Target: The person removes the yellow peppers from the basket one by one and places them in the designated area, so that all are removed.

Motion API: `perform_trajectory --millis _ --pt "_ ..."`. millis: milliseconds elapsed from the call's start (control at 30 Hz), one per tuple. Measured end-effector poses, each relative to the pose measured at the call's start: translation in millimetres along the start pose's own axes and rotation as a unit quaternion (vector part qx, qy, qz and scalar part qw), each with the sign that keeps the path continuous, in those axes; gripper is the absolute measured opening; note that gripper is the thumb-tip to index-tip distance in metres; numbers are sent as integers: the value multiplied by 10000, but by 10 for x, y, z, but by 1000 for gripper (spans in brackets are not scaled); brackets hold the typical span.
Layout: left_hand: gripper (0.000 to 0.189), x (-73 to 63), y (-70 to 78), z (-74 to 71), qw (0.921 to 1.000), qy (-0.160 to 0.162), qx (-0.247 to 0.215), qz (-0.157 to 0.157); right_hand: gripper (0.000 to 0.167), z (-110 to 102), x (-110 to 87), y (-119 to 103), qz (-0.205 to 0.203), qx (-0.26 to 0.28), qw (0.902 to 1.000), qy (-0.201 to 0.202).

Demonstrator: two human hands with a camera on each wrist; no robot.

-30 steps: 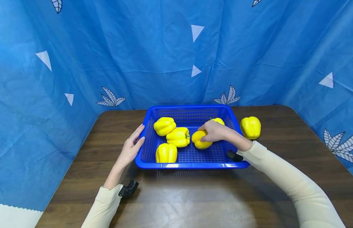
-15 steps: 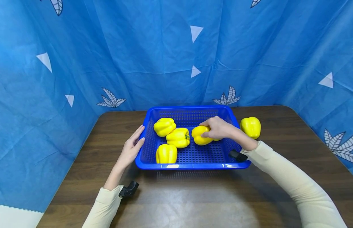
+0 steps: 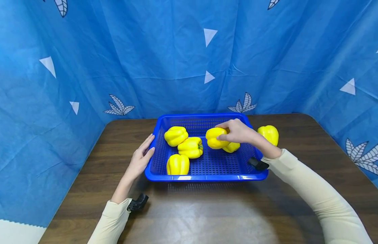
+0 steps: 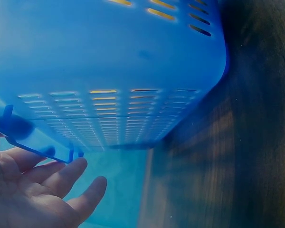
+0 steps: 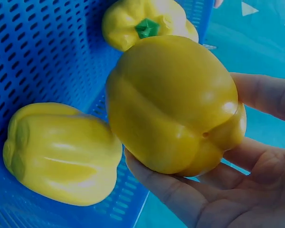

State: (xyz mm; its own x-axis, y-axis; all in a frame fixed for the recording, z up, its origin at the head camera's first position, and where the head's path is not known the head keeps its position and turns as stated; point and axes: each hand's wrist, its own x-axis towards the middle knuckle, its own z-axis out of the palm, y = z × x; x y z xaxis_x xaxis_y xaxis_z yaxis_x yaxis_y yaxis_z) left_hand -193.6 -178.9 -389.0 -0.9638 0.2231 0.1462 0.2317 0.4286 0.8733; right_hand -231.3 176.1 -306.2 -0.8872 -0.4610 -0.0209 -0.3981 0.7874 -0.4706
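Note:
My right hand (image 3: 239, 131) grips a yellow bell pepper (image 3: 215, 138) over the right half of a blue plastic basket (image 3: 204, 177). In the right wrist view, thumb and fingers wrap the sides of that held bell pepper (image 5: 173, 102). Behind and below it lies another yellow pepper (image 3: 232, 147), partly covered by the hand. Three more peppers, one at the back (image 3: 175, 136), one in the middle (image 3: 190, 148) and one in front (image 3: 178, 165), lie in the basket's left half. Fingers extended, my left hand (image 3: 139, 158) rests against the basket's left rim, also seen in the left wrist view.
Outside the basket, a single yellow pepper (image 3: 269, 134) stands on the brown wooden table (image 3: 207, 210) to the right, partly behind my right wrist. Blue patterned curtains (image 3: 183, 57) hang behind the table and along both sides.
The right hand has lifted the gripped bell pepper up and toward the back of the basket, uncovering more of the pepper behind it. My left hand stays at the rim.

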Motion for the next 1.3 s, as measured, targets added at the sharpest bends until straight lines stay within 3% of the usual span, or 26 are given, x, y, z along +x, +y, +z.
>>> perform_trajectory --millis 800,1300 --pt "51 8 -8 -12 10000 -8 -9 -39 50 -275 -187 32 468 580 9956 569" --pt "51 8 11 -23 9999 -72 -56 -49 55 -466 -427 219 784 866 9865 1151"
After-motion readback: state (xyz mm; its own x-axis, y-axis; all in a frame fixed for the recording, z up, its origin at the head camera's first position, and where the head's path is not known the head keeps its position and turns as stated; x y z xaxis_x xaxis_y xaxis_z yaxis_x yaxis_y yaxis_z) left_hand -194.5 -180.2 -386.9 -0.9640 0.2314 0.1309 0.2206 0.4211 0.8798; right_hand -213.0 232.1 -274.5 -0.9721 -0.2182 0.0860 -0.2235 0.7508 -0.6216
